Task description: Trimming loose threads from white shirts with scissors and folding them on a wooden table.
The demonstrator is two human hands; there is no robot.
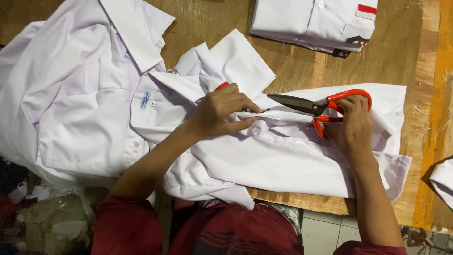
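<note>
A white shirt [283,160] lies spread across the wooden table [302,66] in front of me. My left hand [222,111] pinches a fold of its fabric near the button strip; a small red object [222,85] peeks out behind the fingers. My right hand [351,125] grips red-handled scissors [311,105], fingers through the loops. The dark blades point left, tips close to my left fingertips, lying just above the cloth.
A heap of white shirts [71,94] with a collar label fills the left side. A folded white shirt [314,21] with a red patch sits at the back. Another white cloth [443,182] shows at the right edge. The table's front edge runs below the shirt.
</note>
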